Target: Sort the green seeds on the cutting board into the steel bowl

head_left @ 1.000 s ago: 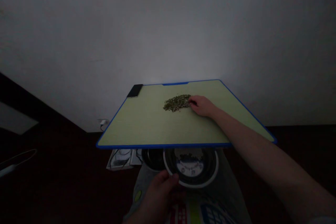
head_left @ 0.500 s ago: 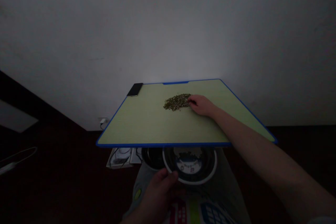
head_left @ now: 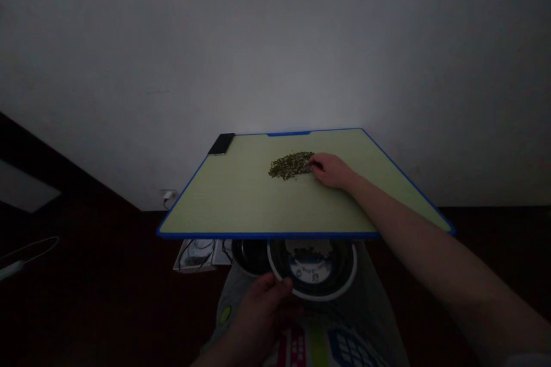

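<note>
A loose pile of small greenish-brown seeds or dried bits (head_left: 289,166) lies on the pale green top of a blue-edged table (head_left: 228,206). My right hand (head_left: 328,170) rests at the right end of the pile, its fingers curled and pinched together; whatever is between the fingertips is hidden. Below the near table edge, my left hand (head_left: 262,309) grips the left side of a bowl's pale rim, thumb on top. That bowl (head_left: 323,299) is dark inside, with a printed white disc and dark bits at the bottom, and sits over my lap.
A black phone (head_left: 221,144) lies at the table's far left corner, near the wall (head_left: 275,46). A second dark bowl (head_left: 252,257) stands partly under the table. Left of it is a white box with cables (head_left: 196,255). A plug (head_left: 169,196) sits in the wall socket.
The whole view has shifted very slightly. Both hands, the bowl and the pile keep practically the same places relative to the table.
</note>
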A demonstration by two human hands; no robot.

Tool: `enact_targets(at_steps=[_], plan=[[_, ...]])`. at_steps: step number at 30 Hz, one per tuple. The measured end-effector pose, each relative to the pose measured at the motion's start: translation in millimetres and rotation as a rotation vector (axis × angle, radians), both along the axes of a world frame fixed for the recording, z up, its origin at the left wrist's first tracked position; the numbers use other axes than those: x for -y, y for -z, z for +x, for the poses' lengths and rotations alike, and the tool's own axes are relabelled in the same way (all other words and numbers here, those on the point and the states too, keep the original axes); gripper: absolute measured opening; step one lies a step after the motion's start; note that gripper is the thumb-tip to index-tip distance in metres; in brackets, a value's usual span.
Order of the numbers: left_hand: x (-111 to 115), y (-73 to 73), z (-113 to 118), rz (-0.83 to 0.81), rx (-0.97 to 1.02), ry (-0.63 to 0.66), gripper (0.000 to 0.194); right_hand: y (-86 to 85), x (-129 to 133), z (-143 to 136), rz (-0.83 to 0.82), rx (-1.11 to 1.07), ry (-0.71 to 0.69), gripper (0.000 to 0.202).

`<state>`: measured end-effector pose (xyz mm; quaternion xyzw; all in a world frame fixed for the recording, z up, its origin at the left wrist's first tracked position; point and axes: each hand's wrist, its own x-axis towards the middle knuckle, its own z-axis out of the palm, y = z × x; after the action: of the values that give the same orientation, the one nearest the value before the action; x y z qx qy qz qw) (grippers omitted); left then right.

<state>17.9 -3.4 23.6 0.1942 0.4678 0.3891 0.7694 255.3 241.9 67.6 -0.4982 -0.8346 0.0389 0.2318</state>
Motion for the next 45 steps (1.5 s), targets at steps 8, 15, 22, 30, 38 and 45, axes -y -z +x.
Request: enact_targets(at_steps=[8, 15, 22, 30, 38, 45], plan=[[1.1, -4.5, 0.3, 0.018, -0.015, 0.006, 0.02, -1.9, 0.6, 1.5, -0.014, 0.015, 0.036, 0.023], [1.0, -4.3, 0.6, -0.001, -0.026, -0.013, 0.02, -2.3, 1.0, -0.4, -0.002, 0.016, 0.03, 0.024], [1.0, -5.8, 1.4, 0.01, 0.006, -0.003, 0.022, -0.2, -0.9, -1.4, -0.001, 0.01, -0.014, 0.023], [0.8, -1.8, -0.5, -0.043, -0.025, 0.0, 0.021, 0.6, -0.6, -2.6, 0.005, -0.02, -0.046, 0.024], [0.0, -3.2, 0.7, -0.016, -0.015, -0.024, 0.023, 0.5, -1.7, -1.0, -0.002, -0.033, -0.031, 0.024], [0.7, -7.0, 0.3, -0.026, -0.022, -0.022, 0.021, 1.4, -2.5, -0.6, 0.021, -0.03, -0.031, 0.022]])
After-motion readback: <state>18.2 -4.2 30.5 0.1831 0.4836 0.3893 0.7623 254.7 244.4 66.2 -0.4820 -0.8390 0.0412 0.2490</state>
